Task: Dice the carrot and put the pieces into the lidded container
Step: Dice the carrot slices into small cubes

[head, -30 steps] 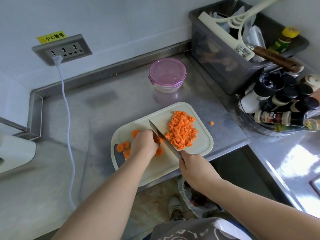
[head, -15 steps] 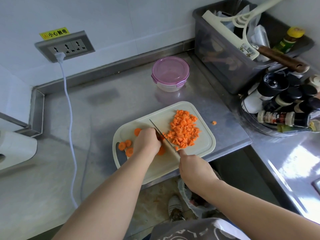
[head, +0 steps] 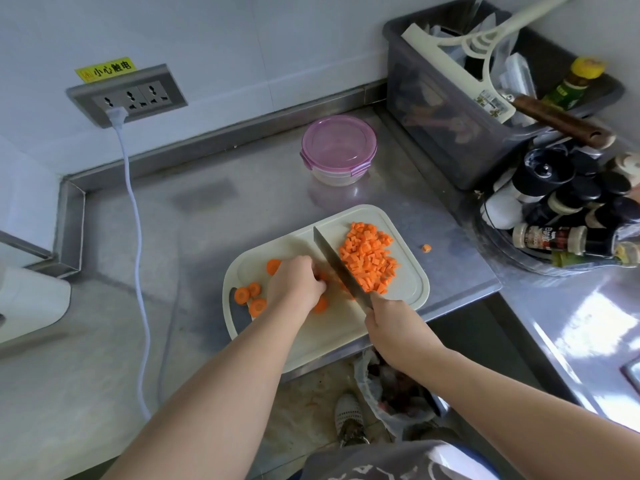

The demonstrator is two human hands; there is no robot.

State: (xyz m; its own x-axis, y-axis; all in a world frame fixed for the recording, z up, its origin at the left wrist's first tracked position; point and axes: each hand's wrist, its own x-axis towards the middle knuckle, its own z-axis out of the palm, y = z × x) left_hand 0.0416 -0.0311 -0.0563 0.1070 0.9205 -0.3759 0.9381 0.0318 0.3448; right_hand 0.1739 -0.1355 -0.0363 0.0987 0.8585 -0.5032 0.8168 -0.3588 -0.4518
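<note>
A cream cutting board [head: 408, 292] lies on the steel counter. A heap of diced carrot [head: 369, 259] sits on its right half. Several carrot rounds [head: 250, 296] lie on its left part. My left hand [head: 294, 284] has curled fingers pressing carrot slices, mostly hidden under it, against the board. My right hand [head: 393, 322] grips the handle of a knife [head: 337, 263], whose blade runs along the left edge of the diced heap, right beside my left fingers. The round container with a pink lid [head: 338, 147] stands closed behind the board.
One carrot cube [head: 426, 248] lies on the counter right of the board. A grey bin [head: 450, 109] of utensils and a rack of spice bottles [head: 568, 209] fill the right. A white cable [head: 136, 244] hangs from the wall socket [head: 126, 95] at left. The counter edge runs under the board.
The knife blade has shifted forward and now lies along the diced heap, its tip farther up the board. My left hand stays on the slices.
</note>
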